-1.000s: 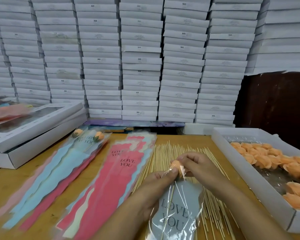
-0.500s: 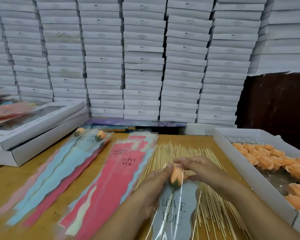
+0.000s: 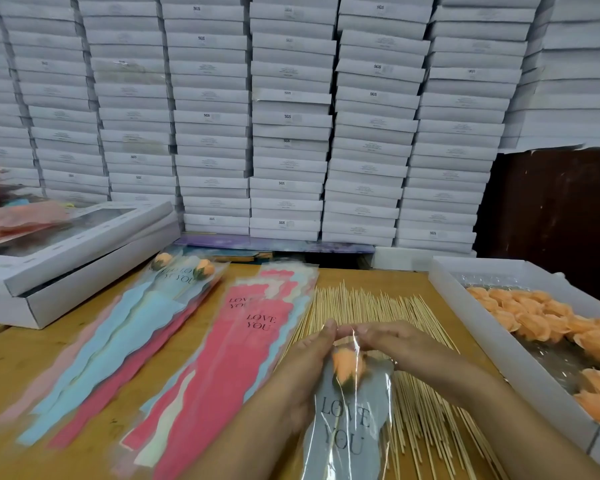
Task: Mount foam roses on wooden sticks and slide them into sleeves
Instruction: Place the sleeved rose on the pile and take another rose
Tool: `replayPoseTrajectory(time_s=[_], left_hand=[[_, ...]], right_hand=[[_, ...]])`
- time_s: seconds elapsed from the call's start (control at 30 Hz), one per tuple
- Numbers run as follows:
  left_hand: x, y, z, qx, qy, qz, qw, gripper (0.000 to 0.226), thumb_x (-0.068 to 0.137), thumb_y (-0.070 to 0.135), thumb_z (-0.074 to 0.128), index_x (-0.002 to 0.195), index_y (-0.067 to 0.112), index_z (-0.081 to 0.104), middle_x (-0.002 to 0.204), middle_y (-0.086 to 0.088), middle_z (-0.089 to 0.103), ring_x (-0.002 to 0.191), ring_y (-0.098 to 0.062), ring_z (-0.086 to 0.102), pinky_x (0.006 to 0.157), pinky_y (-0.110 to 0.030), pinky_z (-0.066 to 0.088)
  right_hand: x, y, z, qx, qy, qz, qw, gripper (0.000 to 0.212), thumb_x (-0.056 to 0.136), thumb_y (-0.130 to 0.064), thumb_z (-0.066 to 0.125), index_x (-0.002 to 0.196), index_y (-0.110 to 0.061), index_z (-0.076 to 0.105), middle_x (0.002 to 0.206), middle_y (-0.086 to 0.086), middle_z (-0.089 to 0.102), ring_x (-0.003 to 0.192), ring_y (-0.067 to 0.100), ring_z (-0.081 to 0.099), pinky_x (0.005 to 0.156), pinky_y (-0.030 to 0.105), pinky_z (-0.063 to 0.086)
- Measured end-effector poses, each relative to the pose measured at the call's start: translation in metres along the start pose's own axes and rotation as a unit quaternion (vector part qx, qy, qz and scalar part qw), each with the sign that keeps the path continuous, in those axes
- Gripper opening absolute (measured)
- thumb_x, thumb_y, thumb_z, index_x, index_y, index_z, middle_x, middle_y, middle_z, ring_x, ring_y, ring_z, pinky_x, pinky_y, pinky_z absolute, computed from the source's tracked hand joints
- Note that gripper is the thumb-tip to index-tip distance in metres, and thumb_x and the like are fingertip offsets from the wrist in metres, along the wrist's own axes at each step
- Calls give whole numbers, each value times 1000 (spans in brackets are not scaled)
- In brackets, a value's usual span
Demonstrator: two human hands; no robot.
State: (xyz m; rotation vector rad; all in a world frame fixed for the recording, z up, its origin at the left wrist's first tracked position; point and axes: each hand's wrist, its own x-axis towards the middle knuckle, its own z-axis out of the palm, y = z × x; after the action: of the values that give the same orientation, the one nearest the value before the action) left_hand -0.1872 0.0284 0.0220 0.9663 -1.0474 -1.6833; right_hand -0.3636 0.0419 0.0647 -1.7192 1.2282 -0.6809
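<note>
Fingers [image 3: 329, 329] of the left hand [image 3: 309, 362] pinch the top edge of the clear sleeve [image 3: 350, 420] at lower centre of the frame; the right hand [image 3: 395, 344] pinches the same top edge from the other side, fingertips of both almost meeting. Peach foam rose [image 3: 349, 367] sits inside the sleeve just under the fingers, its stick [image 3: 336, 434] running down behind the "LOVE YOU" print. So this one looks mounted and sleeved, likely only needs seating or setting aside.

Done so far: two sleeved roses [image 3: 184, 268] lie on the blue and pink sleeves at centre left.

Left to do, a lot: a pile of empty sleeves [image 3: 229, 358] left of the hands, a wide spread of bare sticks [image 3: 378, 306] under and beyond the hands, and a white tray [image 3: 465, 292] at right holding many loose roses [image 3: 541, 317]. Judging by that, the task is at an early stage.

All on a wooden tabletop [image 3: 84, 455]; stacked white boxes [image 3: 284, 116] fill the back; open boxes [image 3: 66, 251] at the left.
</note>
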Motion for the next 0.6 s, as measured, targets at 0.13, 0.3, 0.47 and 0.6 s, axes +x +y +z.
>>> replayPoseTrajectory(time_s=[0.13,0.3,0.47,0.6], left_hand=[[-1,-1,-1,30,12,24,999,37,98,49,52,110,23,77,110,-3,77,102,-22,73,94,-39,57],[1,-1,-1,23,10,30,999,39,97,49,51,112,22,75,112,-7,76,105,-24,73,91,-36,57],[1,2,-1,-63,6,22,998,38,96,45,52,118,19,69,110,-6,77,99,-24,75,73,-34,61],[2,4,1,-129,16,38,991,48,87,46,57,123,16,66,112,-4,76,102,-24,74,81,-39,60]], right_hand=[[0,1,3,-40,-30,24,998,59,86,-70,47,106,-22,75,106,-26,71,99,-10,63,100,31,43],[-1,1,1,-10,-12,-7,1000,48,81,-70,53,111,-39,74,114,-33,67,104,-15,60,94,25,44],[-2,17,0,181,148,11,972,62,66,-56,76,121,-33,63,114,-2,73,102,18,72,91,42,58],[-9,25,14,254,25,78,964,59,74,-36,80,125,-22,54,103,4,77,94,22,75,73,32,60]])
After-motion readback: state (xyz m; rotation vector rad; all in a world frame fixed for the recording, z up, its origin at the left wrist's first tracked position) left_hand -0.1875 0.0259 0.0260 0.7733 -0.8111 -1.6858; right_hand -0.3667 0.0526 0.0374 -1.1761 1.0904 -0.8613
